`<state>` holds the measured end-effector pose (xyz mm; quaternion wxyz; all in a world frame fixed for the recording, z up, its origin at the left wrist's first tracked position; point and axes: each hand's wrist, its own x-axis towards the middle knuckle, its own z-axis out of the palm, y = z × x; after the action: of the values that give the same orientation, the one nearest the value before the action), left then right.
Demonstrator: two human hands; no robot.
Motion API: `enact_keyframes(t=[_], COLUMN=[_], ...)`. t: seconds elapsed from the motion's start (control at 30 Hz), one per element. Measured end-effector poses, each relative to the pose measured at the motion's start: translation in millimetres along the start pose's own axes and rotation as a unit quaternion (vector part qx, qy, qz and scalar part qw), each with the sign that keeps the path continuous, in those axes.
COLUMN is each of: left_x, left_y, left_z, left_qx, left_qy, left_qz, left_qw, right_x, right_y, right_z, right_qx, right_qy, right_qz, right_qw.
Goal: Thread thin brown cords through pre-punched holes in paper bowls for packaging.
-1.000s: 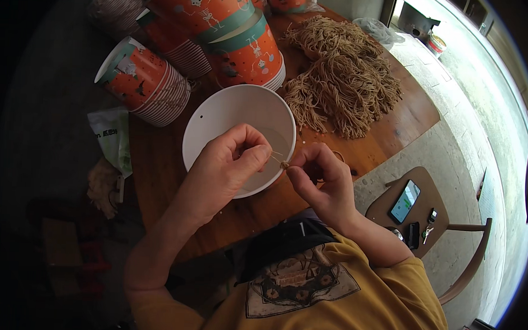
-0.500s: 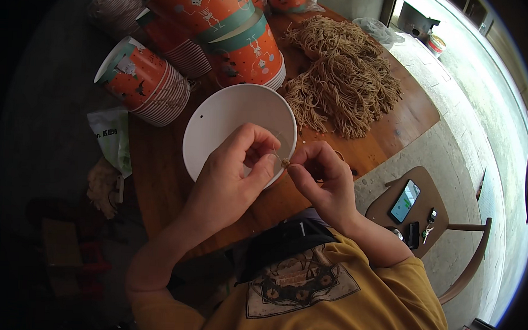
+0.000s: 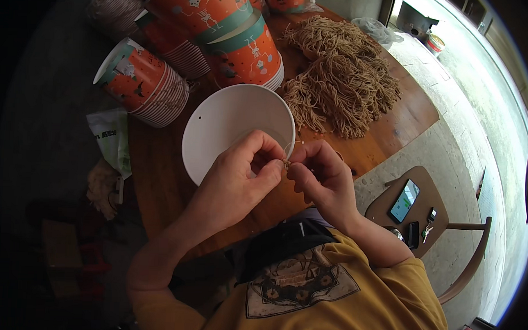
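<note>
Over the near right rim of a white paper bucket [image 3: 225,120], my two hands meet at a small knotted piece of tan cord [image 3: 286,163]. My left hand [image 3: 237,173] pinches one side of it between thumb and forefinger. Opposite, my right hand [image 3: 324,176] has its thumb and forefinger closed on the other side. A thin pale strand curves up from the knot between the hands. The bucket stands with its mouth up, and a small dark hole shows in its wall. Fingers cover most of the cord.
Behind the bucket stand stacks of orange and green patterned buckets [image 3: 247,57], with another stack [image 3: 145,82] at the left. A heap of tan cords [image 3: 348,80] lies on the wooden table [image 3: 393,131]. At the right, a chair [image 3: 385,201] holds a phone [image 3: 404,201] and keys [image 3: 427,233].
My left hand has shifted slightly down and right, bringing the fingertips closer together. The thin strand now bows up in a loop above the knot.
</note>
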<state>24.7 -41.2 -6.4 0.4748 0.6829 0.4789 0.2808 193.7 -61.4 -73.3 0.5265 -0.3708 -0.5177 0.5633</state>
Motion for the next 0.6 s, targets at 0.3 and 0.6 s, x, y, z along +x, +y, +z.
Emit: enact_keyframes(t=[0.3,0.6], left_x=[1,1], left_y=[5,4], left_z=[-1,-5], left_qx=[0.021,-0.120], left_qy=[0.004,-0.023], left_qz=[0.009,-0.055], left_qw=[1.000,0.991], right_x=[0,-1], right_y=[-3,-11], right_z=[1,1], right_qx=[0.016,-0.007], right_qy=[-0.006,-0.025], right_qz=[0.021,0.020], right_qw=[1.000,0.999])
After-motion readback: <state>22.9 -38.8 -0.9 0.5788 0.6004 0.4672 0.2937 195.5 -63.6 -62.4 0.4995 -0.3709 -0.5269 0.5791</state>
